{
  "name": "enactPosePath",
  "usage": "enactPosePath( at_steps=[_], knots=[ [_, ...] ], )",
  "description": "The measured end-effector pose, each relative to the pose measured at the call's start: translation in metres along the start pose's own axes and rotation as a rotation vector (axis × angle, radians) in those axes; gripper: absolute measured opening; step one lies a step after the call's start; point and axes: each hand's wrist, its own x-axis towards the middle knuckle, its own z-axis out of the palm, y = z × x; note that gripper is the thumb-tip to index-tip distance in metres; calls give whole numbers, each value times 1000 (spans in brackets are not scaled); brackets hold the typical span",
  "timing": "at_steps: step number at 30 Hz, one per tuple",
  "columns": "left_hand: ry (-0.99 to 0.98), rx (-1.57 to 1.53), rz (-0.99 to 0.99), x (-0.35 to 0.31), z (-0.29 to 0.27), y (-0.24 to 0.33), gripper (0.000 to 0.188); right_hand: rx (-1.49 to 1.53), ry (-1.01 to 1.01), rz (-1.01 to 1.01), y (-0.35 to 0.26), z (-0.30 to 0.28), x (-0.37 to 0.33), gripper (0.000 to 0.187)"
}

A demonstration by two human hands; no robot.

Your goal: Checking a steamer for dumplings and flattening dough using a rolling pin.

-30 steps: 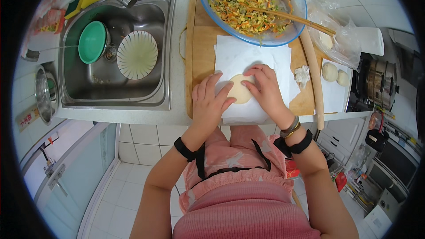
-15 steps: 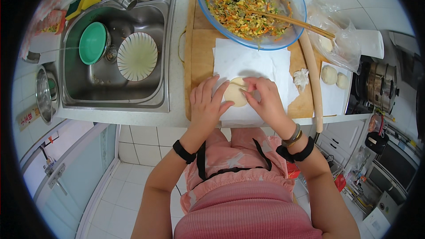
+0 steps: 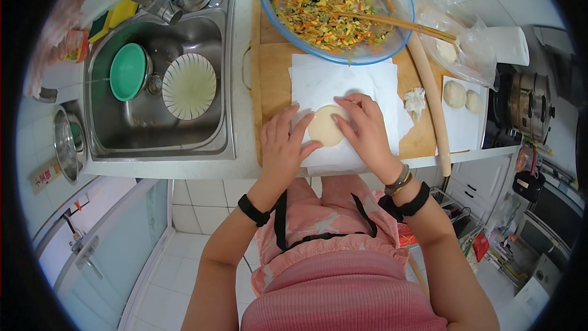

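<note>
A round, flat dough wrapper (image 3: 326,127) lies on white paper (image 3: 312,79) on the wooden board. My left hand (image 3: 285,138) rests at its left side with fingers spread, thumb and forefinger at the wrapper's edge. My right hand (image 3: 366,127) is on the other side, thumb over the right part of the dough and fingers curved at its upper right edge. Nothing is lifted by either hand. Behind the paper stands a large glass bowl (image 3: 409,9) of chopped egg and vegetable filling, with wooden chopsticks (image 3: 410,25) laid across it.
A rolling pin (image 3: 432,95) lies on the right, beside a crumpled white piece (image 3: 414,102) and dough balls (image 3: 454,94) on paper. A plastic bag (image 3: 484,46) is at the back right. On the left, the sink (image 3: 165,138) holds a green bowl (image 3: 128,72) and a white plate (image 3: 189,86).
My right thumb and forefinger have parted from a pinch at the wrapper's upper right edge. The wrapper now lies flatter and rounder. The whole view has shifted slightly.
</note>
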Motion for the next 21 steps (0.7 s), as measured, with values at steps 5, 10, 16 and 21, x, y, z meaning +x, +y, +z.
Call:
enactPosePath(
  at_steps=[5,10,16,21],
  knots=[
    [0,24,-1,1,0,-1,61,-64,-18,-45,5,5,-3,26],
    [-6,38,8,1,0,0,60,5,34,-25,2,10,-2,22],
    [-9,11,-2,3,0,-4,61,14,-12,-58,-1,4,6,20],
    [-36,-10,-8,9,-4,-6,60,61,-89,60,-7,-5,-5,19]
  ],
)
